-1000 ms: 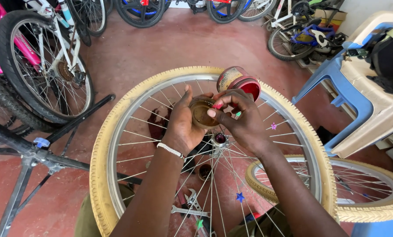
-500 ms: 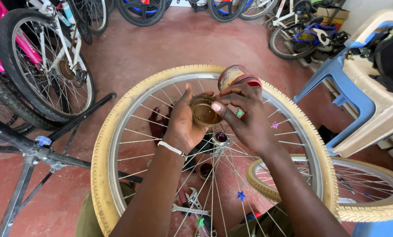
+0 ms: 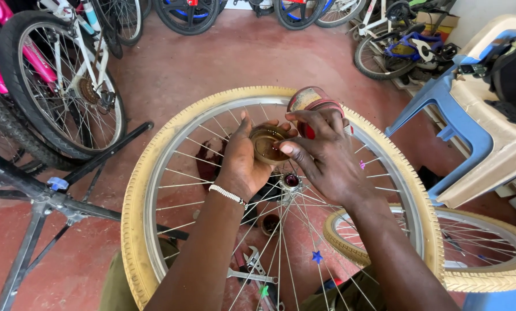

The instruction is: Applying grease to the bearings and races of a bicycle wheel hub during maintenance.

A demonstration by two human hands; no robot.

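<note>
The left hand (image 3: 243, 164) stays clamped around a small round tin (image 3: 268, 144), just above the wheel hub (image 3: 291, 181); the right hand (image 3: 324, 158) has slid over from the red-rimmed lid (image 3: 312, 103), fingertips now dipping together into the tin's brown grease.

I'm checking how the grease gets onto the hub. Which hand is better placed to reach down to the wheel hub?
Probably the right hand: its fingers already dip into the small open tin, and the hub sits just below it. The left hand is busy cradling the tin.
</note>
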